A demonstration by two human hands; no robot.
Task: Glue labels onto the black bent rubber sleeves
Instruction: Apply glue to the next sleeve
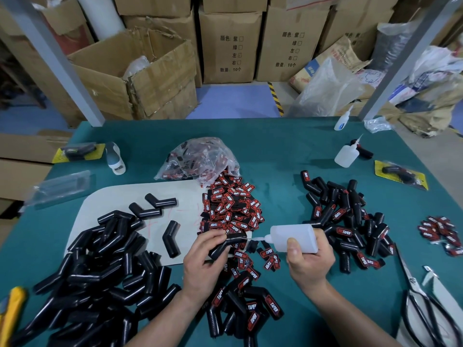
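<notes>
Fingers [213, 237] of the left hand [203, 264]: they are curled and clamped on one black bent rubber sleeve [221, 247], which is held low over the table, in front of the person.
Fingers [293, 246] of the right hand [310, 264]: they are closed round a translucent white plastic glue bottle [293, 237], and the thumb is pressed on its near side.
Glue bottle: it is held lying sideways, with the thin nozzle pointed to the left at the upper arm of the held sleeve. Whether the tip touches the rubber cannot be told.
Red-and-black labels [230, 209]: a loose heap is spread just behind the hands, out of a clear plastic bag [200, 159].
Unlabelled sleeves [100, 271]: a big pile is lying at the left, partly on a white sheet [180, 194].
Labelled sleeves [350, 221]: one pile is placed at the right, behind the bottle, and another pile [245, 306] is seen between the forearms.
Green table [275, 151]: everything is laid on it.
Black-handled scissors [421, 304]: they are lying at the right edge.
</notes>
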